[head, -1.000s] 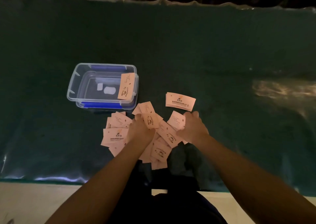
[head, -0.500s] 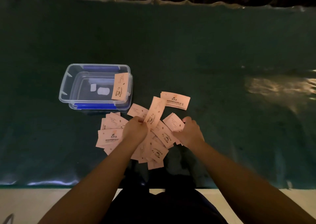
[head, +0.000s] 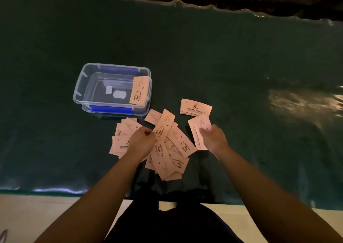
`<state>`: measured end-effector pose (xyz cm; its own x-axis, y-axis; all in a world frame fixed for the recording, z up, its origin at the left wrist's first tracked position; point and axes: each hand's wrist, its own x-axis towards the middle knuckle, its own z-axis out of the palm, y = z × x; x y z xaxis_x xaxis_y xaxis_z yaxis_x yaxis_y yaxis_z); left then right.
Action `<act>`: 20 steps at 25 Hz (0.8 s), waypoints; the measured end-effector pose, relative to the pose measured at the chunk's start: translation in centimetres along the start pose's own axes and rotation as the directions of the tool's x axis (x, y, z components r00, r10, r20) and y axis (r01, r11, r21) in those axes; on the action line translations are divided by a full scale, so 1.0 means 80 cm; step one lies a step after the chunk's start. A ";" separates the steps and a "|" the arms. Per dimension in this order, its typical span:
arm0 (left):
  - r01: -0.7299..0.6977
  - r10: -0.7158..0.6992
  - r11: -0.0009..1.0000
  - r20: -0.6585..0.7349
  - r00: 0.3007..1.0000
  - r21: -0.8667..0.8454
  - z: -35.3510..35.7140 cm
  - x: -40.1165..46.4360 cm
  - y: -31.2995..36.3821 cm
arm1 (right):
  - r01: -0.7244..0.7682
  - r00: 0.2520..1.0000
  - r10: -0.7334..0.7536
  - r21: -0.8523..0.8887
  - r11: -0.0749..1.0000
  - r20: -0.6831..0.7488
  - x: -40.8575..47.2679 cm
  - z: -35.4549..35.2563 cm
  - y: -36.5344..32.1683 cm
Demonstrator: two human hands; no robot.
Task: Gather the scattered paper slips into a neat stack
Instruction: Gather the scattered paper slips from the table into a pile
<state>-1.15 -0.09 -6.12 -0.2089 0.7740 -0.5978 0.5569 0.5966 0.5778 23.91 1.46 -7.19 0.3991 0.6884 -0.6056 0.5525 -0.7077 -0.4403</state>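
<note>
Several pale pink paper slips [head: 172, 155] lie scattered and overlapping on the dark green table cover [head: 204, 57], near its front edge. My left hand [head: 142, 142] pinches one long slip [head: 164, 125] that points up and away from the pile. My right hand [head: 213, 138] grips a small bundle of slips [head: 197, 129] to the right of the pile, lifted clear of it. A small squared stack of slips [head: 195, 107] rests flat just beyond my right hand. One more slip [head: 139, 92] leans on the rim of the box.
A clear plastic box [head: 79, 92] with blue latches stands left of and behind the pile, two small white pieces inside. The table's front edge runs just below the pile. A bright reflection shines on the cover at the far right.
My right hand has moved right, away from the pile, with its bundle of slips. My left hand has lifted one long slip from the pile and still holds it.
</note>
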 end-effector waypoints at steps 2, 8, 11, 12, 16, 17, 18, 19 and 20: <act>0.003 -0.003 0.999 0.001 1.000 -0.043 -0.004 -0.002 -0.001 | 0.006 1.000 -0.005 0.030 1.000 -0.015 -0.004 0.002 -0.005; -0.001 -0.004 0.990 -0.030 1.000 -0.139 -0.019 -0.011 -0.009 | 0.093 0.990 -0.091 -0.008 0.996 0.106 -0.031 0.029 -0.019; 0.035 -0.036 0.979 -0.001 0.999 -0.201 -0.027 -0.017 -0.013 | 0.135 0.976 -0.120 -0.071 0.988 0.183 -0.041 0.046 -0.021; 0.049 -0.047 0.972 0.015 0.999 -0.228 -0.029 -0.019 -0.013 | 0.146 0.974 -0.127 -0.092 0.985 0.189 -0.042 0.049 -0.023; 0.079 -0.054 0.956 0.095 0.994 -0.281 -0.022 -0.031 -0.004 | 0.109 0.973 -0.103 -0.022 0.994 0.205 -0.044 0.053 -0.030; 0.083 -0.057 0.962 0.109 0.992 -0.260 -0.016 -0.033 0.000 | 0.090 0.975 -0.091 0.014 0.996 0.202 -0.044 0.053 -0.031; 0.089 -0.063 0.970 0.123 0.990 -0.228 -0.008 -0.034 0.005 | 0.064 0.977 -0.072 0.051 0.997 0.200 -0.044 0.053 -0.032; 0.096 -0.070 0.978 0.140 0.988 -0.185 0.000 -0.036 0.010 | 0.029 0.979 -0.047 0.089 0.996 0.198 -0.045 0.051 -0.032; 0.099 -0.075 0.984 0.161 0.984 -0.146 0.009 -0.038 0.014 | -0.010 0.980 -0.016 0.128 0.992 0.198 -0.044 0.049 -0.032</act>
<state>0.70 -1.89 -4.07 -0.1182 0.6829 -0.7209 0.4102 0.6947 0.5909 18.20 0.18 -6.54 0.2371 0.6545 -0.7180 0.4500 -0.7290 -0.5159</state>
